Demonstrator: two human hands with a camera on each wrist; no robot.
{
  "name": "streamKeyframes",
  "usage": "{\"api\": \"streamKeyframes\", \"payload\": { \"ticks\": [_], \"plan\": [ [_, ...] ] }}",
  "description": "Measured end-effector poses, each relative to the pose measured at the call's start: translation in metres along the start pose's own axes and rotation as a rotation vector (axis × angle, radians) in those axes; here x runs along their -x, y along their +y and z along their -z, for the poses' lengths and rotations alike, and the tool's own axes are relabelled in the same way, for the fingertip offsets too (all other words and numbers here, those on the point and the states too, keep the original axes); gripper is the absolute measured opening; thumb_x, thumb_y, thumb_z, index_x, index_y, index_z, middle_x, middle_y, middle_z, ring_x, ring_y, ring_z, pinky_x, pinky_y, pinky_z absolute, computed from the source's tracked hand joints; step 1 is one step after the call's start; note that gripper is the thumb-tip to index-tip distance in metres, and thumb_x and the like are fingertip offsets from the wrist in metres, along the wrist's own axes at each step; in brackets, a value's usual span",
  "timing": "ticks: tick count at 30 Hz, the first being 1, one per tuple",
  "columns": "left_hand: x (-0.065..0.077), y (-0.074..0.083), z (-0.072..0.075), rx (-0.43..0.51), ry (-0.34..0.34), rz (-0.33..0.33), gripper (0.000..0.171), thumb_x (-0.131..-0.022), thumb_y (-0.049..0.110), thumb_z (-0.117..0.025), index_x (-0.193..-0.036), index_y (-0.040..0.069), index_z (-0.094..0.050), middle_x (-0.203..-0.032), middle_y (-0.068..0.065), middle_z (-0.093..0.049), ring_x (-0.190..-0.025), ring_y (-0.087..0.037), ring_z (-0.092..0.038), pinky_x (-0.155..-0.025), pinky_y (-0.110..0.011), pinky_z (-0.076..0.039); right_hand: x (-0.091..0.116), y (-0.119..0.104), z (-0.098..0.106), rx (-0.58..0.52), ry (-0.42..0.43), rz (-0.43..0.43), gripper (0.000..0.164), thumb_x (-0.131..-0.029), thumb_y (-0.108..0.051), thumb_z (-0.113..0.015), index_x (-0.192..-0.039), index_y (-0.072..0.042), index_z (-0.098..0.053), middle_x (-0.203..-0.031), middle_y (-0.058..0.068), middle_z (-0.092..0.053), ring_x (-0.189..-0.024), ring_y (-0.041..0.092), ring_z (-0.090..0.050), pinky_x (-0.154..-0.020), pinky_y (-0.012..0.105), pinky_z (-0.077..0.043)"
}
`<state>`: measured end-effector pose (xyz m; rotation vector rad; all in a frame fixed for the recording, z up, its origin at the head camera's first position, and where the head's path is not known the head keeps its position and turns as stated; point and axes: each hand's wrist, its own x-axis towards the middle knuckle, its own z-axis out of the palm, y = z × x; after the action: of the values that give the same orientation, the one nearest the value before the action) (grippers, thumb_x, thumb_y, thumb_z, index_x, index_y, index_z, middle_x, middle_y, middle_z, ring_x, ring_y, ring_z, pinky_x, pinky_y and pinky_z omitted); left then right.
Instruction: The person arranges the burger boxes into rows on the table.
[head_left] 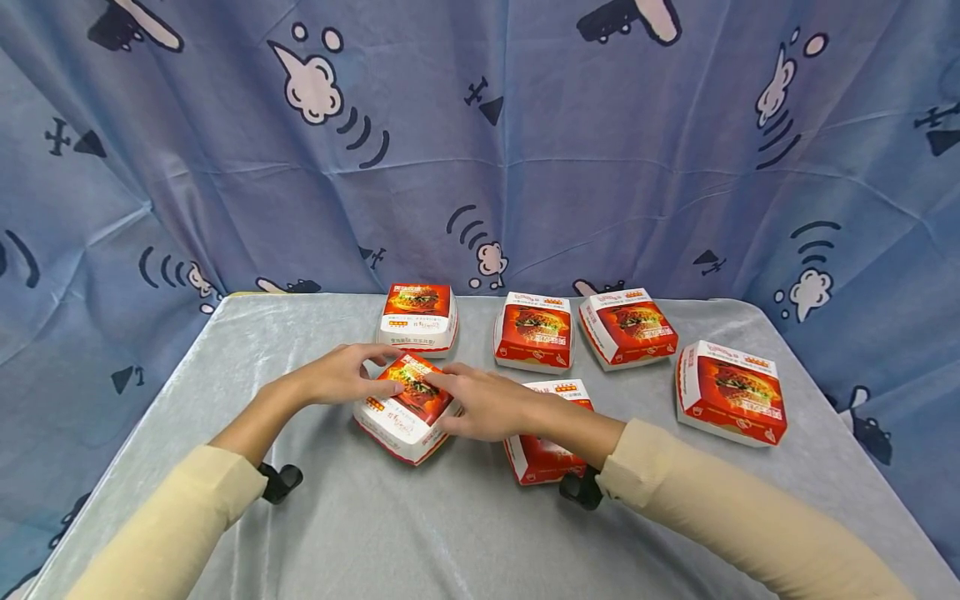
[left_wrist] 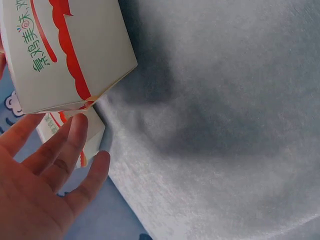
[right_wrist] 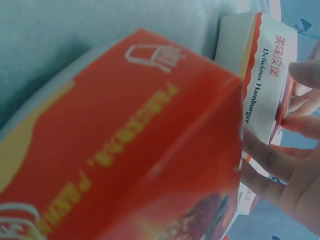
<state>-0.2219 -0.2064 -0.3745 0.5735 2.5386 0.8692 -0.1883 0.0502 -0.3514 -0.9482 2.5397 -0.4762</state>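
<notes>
A white hamburger box [head_left: 401, 425] with a red burger picture sits left of the table's middle, turned at an angle, with both hands at it. My left hand [head_left: 337, 379] reaches its left and far side, thumb by the top edge. In the left wrist view, spread fingers of that hand lie along the lower edge of the box [left_wrist: 75, 55]. From the right comes my right hand [head_left: 483, 404], its fingers against the top and right side. The right wrist view shows the thumb and index finger of the right hand [right_wrist: 310, 185] at the printed top.
Behind stands another hamburger box [head_left: 418, 312]. A red-topped box [head_left: 543, 458] lies partly hidden under my right forearm. Farther right are a back-middle box [head_left: 535, 333], a tilted box [head_left: 630, 327] and a far-right box [head_left: 738, 392]. A patterned blue curtain [head_left: 420, 125] hangs behind the grey table [head_left: 420, 542].
</notes>
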Motion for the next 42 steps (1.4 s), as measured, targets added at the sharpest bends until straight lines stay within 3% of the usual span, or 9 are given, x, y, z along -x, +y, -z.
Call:
{"api": "streamKeyframes", "payload": {
  "ticks": [7, 16, 27, 34, 42],
  "plan": [
    [0.0, -0.001, 0.0, 0.023, -0.022, -0.021, 0.073, -0.091, 0.042, -0.068, -0.152, 0.014, -0.042, -0.135, -0.019, -0.056, -0.109, -0.029, -0.063, -0.088, -0.044, -0.052, 0.0, 0.001, 0.0, 0.026, -0.028, -0.027, 0.068, -0.096, -0.036, -0.063, -0.156, -0.023, -0.036, -0.157, 0.012, -0.034, -0.13, 0.027, -0.049, -0.103, 0.049, -0.044],
    [0.002, -0.003, 0.001, 0.08, -0.024, 0.038, 0.071, -0.089, 0.044, -0.071, -0.145, 0.009, -0.045, -0.129, -0.019, -0.058, -0.109, -0.031, -0.063, -0.089, -0.046, -0.052, -0.001, 0.001, -0.002, -0.011, 0.001, -0.055, 0.071, -0.095, -0.038, -0.064, -0.156, -0.019, -0.033, -0.155, 0.019, -0.034, -0.13, 0.036, -0.049, -0.104, 0.051, -0.043],
    [0.003, -0.006, 0.004, 0.076, -0.002, 0.078, 0.066, -0.088, 0.046, -0.072, -0.136, 0.007, -0.049, -0.127, -0.019, -0.059, -0.103, -0.028, -0.064, -0.088, -0.045, -0.051, -0.006, 0.004, -0.004, -0.05, 0.0, -0.091, 0.076, -0.095, -0.039, -0.064, -0.158, -0.016, -0.029, -0.155, 0.015, -0.037, -0.133, 0.031, -0.047, -0.107, 0.049, -0.041],
    [0.005, -0.006, 0.006, 0.05, 0.022, 0.096, 0.062, -0.086, 0.048, -0.073, -0.126, 0.007, -0.052, -0.123, -0.018, -0.06, -0.104, -0.028, -0.06, -0.087, -0.043, -0.049, -0.01, 0.005, -0.002, -0.049, 0.005, -0.074, 0.077, -0.096, -0.036, -0.065, -0.158, -0.009, -0.027, -0.154, 0.013, -0.04, -0.137, 0.026, -0.043, -0.111, 0.044, -0.037],
    [0.005, -0.007, 0.008, 0.044, 0.02, 0.098, 0.06, -0.087, 0.046, -0.073, -0.126, 0.005, -0.051, -0.122, -0.018, -0.061, -0.102, -0.028, -0.059, -0.082, -0.04, -0.048, -0.015, 0.007, 0.0, -0.023, -0.007, -0.064, 0.078, -0.097, -0.036, -0.064, -0.158, -0.01, -0.025, -0.154, 0.013, -0.04, -0.139, 0.026, -0.042, -0.111, 0.044, -0.037]
  ]
}}
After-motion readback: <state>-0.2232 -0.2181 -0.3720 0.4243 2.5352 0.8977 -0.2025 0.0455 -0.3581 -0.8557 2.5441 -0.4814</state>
